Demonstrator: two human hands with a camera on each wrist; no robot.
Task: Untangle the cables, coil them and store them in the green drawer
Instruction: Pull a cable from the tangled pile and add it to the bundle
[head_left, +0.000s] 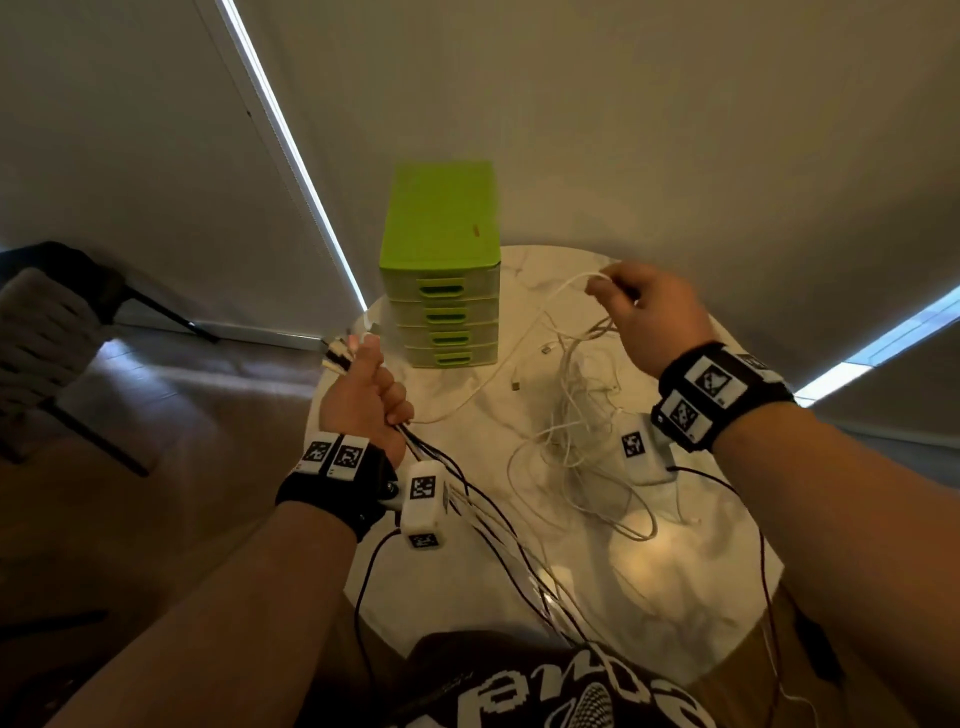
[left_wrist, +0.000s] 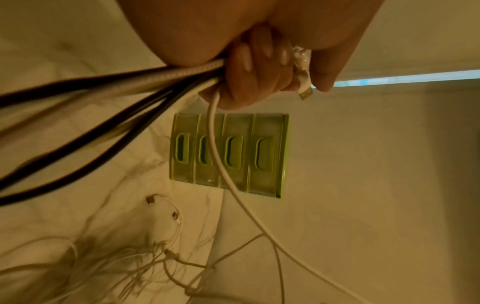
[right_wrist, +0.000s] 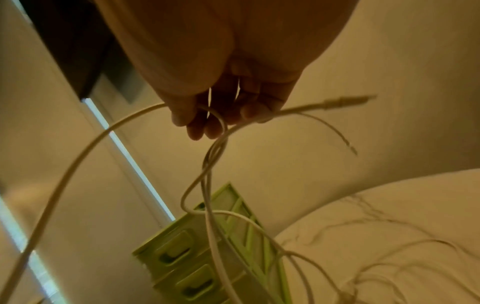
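Note:
A green drawer unit with several shut drawers stands at the back left of the round white table. My left hand grips a bundle of black and white cables, their plug ends sticking out above the fist. My right hand, raised over the table's right half, pinches a white cable lifted from the tangled white cables lying below it. The drawer unit shows beyond the left fingers, and the drawer unit is also under the right hand.
A dark chair stands on the floor at the left. Loose cable plugs lie just right of the drawer unit. Black cables from the wrist cameras hang over the table's near edge.

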